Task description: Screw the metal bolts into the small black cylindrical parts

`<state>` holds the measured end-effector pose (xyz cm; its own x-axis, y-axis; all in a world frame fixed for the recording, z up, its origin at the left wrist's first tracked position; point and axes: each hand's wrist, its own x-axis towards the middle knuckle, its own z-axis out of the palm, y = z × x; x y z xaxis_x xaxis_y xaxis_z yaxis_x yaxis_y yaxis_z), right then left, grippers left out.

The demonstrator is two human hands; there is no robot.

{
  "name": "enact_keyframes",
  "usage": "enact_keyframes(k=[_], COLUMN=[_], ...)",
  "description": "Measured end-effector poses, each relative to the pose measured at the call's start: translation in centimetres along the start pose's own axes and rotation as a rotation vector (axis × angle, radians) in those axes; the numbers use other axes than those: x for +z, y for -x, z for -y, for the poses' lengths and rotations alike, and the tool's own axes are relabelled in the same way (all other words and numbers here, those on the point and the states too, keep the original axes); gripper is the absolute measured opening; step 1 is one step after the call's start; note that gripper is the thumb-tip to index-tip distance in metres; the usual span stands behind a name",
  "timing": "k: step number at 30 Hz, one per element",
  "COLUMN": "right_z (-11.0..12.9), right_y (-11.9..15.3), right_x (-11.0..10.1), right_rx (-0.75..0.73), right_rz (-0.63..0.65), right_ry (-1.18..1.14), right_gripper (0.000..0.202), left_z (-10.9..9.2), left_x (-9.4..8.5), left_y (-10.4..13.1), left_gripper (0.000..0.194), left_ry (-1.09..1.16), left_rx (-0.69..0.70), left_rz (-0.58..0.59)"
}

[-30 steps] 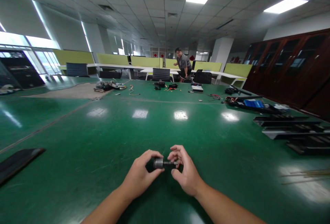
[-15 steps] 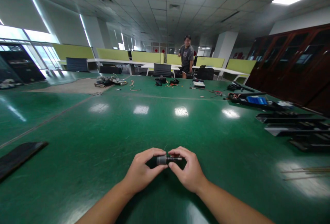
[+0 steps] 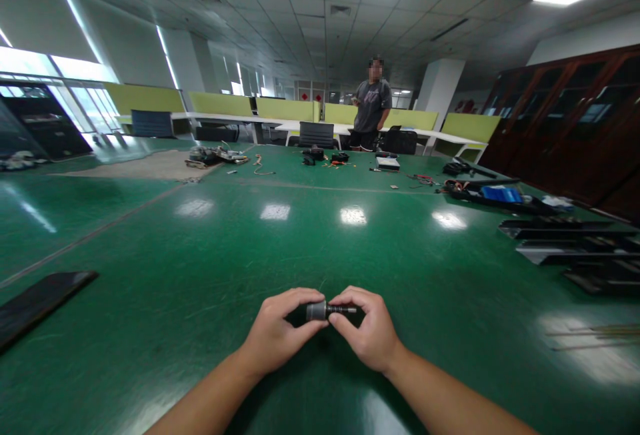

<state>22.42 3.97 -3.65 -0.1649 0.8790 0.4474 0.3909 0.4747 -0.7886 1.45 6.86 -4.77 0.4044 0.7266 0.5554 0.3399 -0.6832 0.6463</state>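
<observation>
Between my hands is a small grey and black cylindrical part (image 3: 317,311) with a thin shaft, lying sideways above the green table. My left hand (image 3: 277,329) curls around its thick grey body, thumb below and fingers above. On the other side my right hand (image 3: 371,331) pinches the thin shaft (image 3: 343,309) close to where it meets the body. The shaft's silvery tip points right, inside the curve of my right hand. Both hands are closed on this one part, and their fingertips nearly meet.
A dark flat slab (image 3: 43,305) lies at left on the green table (image 3: 200,255). Black metal channels (image 3: 570,248) and thin rods (image 3: 595,335) are at right. Tools and electronic parts (image 3: 315,153) lie along the far side. A person (image 3: 371,105) stands beyond the table.
My right fingers have shifted slightly on the shaft; the part stays in both hands. The person beyond the table has come closer and a little to the right.
</observation>
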Motion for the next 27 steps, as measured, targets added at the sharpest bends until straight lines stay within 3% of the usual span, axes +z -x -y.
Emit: enact_keyframes(k=[27], right_z=[0.39], right_y=[-0.05], right_x=[-0.07], right_rx=[0.013], right_rz=[-0.02], right_ry=[-0.017], right_gripper=[0.004], left_z=[-0.23], left_x=[-0.23], left_y=[0.06], left_gripper=[0.032], left_ry=[-0.018], left_rx=[0.021], left_rz=[-0.024])
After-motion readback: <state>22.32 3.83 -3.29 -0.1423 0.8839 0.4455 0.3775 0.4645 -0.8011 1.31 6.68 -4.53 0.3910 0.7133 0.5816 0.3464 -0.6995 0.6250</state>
